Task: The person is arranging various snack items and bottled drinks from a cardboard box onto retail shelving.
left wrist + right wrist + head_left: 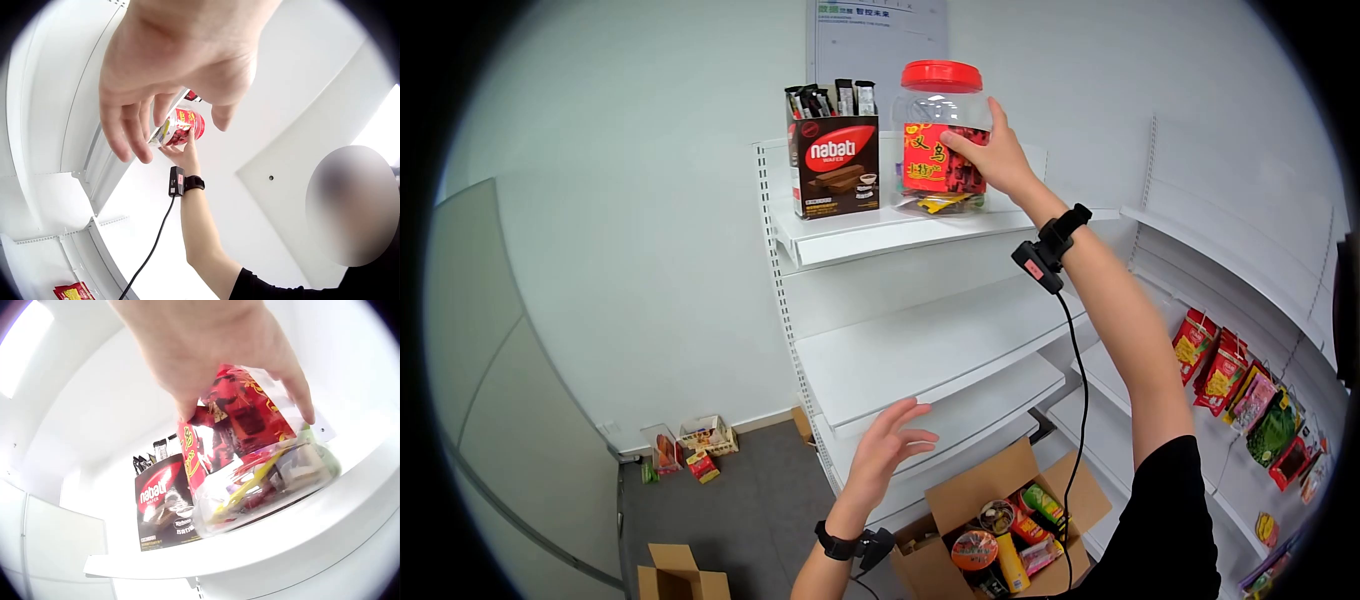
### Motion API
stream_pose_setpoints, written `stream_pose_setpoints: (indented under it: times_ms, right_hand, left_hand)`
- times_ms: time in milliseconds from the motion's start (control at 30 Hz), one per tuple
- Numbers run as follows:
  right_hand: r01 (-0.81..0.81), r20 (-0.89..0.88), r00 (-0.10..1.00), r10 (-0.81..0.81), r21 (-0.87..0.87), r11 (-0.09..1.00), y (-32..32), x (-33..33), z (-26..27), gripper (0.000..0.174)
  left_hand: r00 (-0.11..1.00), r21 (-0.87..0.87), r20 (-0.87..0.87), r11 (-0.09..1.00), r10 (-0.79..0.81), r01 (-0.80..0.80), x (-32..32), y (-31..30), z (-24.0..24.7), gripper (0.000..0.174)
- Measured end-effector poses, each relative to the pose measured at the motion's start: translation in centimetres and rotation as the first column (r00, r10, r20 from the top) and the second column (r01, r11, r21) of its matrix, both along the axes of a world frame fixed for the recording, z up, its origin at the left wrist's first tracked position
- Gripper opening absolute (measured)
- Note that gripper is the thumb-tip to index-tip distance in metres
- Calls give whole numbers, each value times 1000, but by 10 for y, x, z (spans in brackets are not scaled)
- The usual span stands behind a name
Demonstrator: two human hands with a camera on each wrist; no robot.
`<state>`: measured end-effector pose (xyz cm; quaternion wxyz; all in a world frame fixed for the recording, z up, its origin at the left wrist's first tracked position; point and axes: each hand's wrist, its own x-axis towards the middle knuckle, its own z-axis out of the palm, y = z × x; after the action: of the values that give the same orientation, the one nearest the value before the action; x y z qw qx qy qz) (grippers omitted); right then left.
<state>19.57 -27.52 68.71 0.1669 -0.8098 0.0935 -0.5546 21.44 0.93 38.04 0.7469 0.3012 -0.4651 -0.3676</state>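
On the top shelf, my right hand (998,160) grips a clear plastic jar (945,105) with a red lid and a red label. Its thumb lies across the label and its fingers reach round the far side. Wrapped snacks show through the jar's bottom in the right wrist view, where the jar's base (269,487) is at the shelf surface. Beside the jar stands a dark nabati wafer box (837,165), open at the top with sticks poking out. My left hand (888,450) hangs lower, before the middle shelves, fingers loosely bent and holding nothing.
Below, an open carton (983,487) holds several snack packs and tubs. Bagged snacks (1223,370) hang on the right-hand rack. White shelves (920,340) fill the middle. On the floor at left are a small basket (710,437) and another carton (680,575).
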Motion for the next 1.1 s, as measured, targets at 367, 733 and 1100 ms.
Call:
stream_pose_setpoints:
  times_ms: [367,733,1100]
  right_hand:
    - [170,-157,976,-150,122,978,-19,32,8,115]
    - [202,-165,968,-192,45,978,-22,52,13,102]
    - [-49,-230,967,114,271,961,-27,33,4,95]
  left_hand:
    - [1000,120,10,993,6,-7,-17,1,-13,62]
    - [999,186,37,982,16,-22,-17,12,-23,61]
    - [999,202,11,979,40,-42,-18,14,-28,57]
